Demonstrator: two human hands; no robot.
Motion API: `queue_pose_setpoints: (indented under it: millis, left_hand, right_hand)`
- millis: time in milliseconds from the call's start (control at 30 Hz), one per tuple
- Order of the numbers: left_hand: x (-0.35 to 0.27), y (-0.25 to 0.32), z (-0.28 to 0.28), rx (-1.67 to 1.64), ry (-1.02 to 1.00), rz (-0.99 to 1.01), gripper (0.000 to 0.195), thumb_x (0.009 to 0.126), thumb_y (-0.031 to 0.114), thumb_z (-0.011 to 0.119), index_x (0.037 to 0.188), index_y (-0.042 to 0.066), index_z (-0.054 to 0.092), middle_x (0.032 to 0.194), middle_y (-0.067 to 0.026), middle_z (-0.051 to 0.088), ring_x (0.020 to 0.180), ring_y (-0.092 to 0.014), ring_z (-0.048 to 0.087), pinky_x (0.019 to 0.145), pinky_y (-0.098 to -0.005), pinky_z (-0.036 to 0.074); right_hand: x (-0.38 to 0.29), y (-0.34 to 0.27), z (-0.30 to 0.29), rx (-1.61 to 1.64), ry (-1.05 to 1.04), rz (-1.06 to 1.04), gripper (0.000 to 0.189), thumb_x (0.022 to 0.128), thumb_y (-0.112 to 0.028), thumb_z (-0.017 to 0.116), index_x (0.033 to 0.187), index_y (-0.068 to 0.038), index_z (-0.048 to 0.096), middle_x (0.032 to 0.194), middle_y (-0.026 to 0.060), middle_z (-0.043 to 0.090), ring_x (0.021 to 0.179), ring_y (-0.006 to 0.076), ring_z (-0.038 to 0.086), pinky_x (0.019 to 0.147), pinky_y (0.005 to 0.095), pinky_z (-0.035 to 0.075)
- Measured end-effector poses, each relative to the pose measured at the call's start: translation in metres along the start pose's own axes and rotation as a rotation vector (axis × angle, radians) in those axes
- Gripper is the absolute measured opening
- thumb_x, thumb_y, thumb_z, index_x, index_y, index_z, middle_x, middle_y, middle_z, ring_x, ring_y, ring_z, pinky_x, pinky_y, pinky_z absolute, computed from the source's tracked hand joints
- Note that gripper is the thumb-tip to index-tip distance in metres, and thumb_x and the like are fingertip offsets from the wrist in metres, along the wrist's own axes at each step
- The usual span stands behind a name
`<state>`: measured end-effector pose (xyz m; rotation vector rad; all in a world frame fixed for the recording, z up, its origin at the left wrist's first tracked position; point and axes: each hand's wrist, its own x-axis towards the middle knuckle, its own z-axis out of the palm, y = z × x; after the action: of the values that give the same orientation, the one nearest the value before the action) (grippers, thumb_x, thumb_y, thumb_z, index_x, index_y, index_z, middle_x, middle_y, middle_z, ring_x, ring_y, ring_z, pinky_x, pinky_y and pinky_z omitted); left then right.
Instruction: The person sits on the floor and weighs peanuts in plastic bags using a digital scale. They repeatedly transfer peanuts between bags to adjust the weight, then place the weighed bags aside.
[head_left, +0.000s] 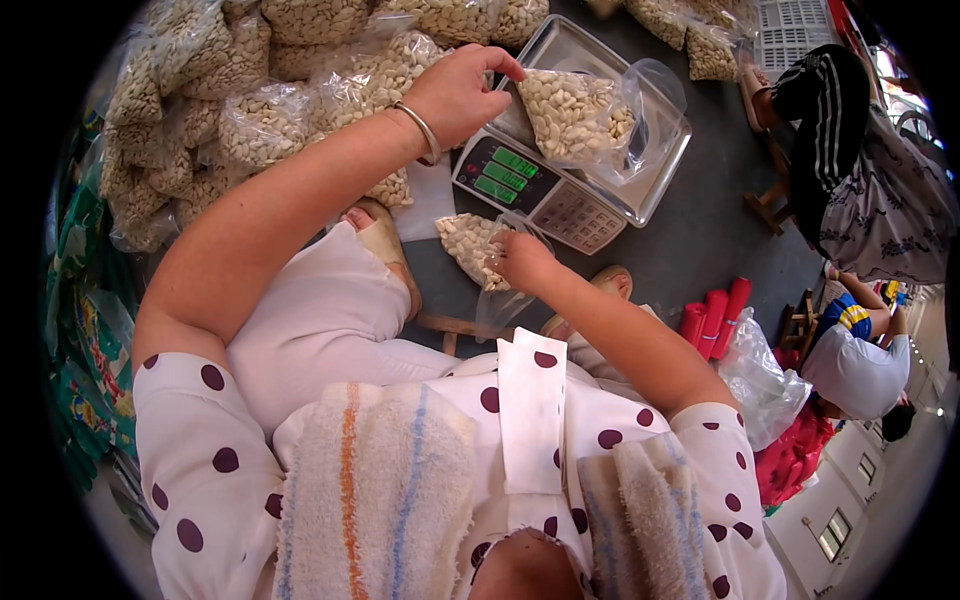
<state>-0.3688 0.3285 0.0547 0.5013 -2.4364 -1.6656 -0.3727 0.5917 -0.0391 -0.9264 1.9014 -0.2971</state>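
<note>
Beyond my knees, a digital scale (504, 169) with lit green displays bears a metal tray (651, 196). A clear plastic bag of pale flat seeds, apparently pumpkin seeds (574, 112), lies on that tray. My left hand (463, 94) is at the bag's left corner, index fingertip at its edge and thumb apart from it. Nearer to me, my right hand (525, 261) reaches into the mouth of a smaller open clear bag of seeds (469, 244). Its fingertips are among the seeds, partly hidden, so their grip is unclear.
Filled seed bags (262, 124) are piled at left and along the back. Red rolls (706, 319) and crumpled clear plastic (765, 382) lie at right. A wooden stool edge (457, 325) shows between my legs. Two other people (821, 127) sit at right. A white crate (795, 34) stands behind.
</note>
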Motion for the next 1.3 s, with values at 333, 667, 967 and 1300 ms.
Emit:
queue_pose_setpoints:
  millis: [333, 667, 967, 1300]
  left_hand:
    - [-0.002, 0.003, 0.001, 0.009, -0.026, -0.018, 0.023, 0.075, 0.013, 0.059, 0.096, 0.005, 0.066, 0.087, -0.0123, 0.061, 0.069, -0.020, 0.058, 0.067, -0.0319, 0.049]
    - [0.000, 0.005, 0.005, -0.027, -0.038, -0.033, 0.022, 0.076, 0.013, 0.058, 0.095, 0.005, 0.066, 0.088, -0.0116, 0.062, 0.071, -0.020, 0.059, 0.068, -0.0319, 0.049]
    - [-0.001, 0.009, 0.002, -0.036, -0.081, -0.091, 0.020, 0.080, 0.005, 0.058, 0.099, 0.005, 0.064, 0.079, 0.0019, 0.059, 0.069, -0.005, 0.053, 0.062, -0.0213, 0.045]
    - [0.000, 0.012, -0.001, -0.044, -0.090, -0.132, 0.021, 0.080, 0.009, 0.057, 0.099, 0.003, 0.064, 0.089, -0.0042, 0.064, 0.072, -0.011, 0.057, 0.067, -0.0263, 0.048]
  right_hand:
    - [0.006, 0.008, 0.011, 0.094, -0.031, -0.042, 0.017, 0.083, -0.013, 0.066, 0.094, 0.000, 0.065, 0.081, 0.0141, 0.066, 0.071, 0.0272, 0.064, 0.065, 0.0360, 0.050]
    - [-0.001, -0.006, -0.007, 0.541, -0.129, 0.305, 0.008, 0.084, -0.011, 0.064, 0.086, -0.003, 0.065, 0.070, 0.0023, 0.061, 0.053, 0.0086, 0.054, 0.044, 0.0272, 0.042]
    - [-0.025, -0.031, -0.048, 0.770, -0.352, 0.387, 0.014, 0.086, -0.015, 0.064, 0.095, -0.004, 0.063, 0.073, 0.0019, 0.062, 0.051, 0.0054, 0.049, 0.039, 0.0199, 0.034]
    - [-0.035, -0.012, -0.253, 1.088, 0.344, 0.114, 0.026, 0.090, -0.016, 0.057, 0.110, 0.002, 0.057, 0.096, 0.0104, 0.062, 0.066, 0.0092, 0.056, 0.044, 0.0200, 0.044]
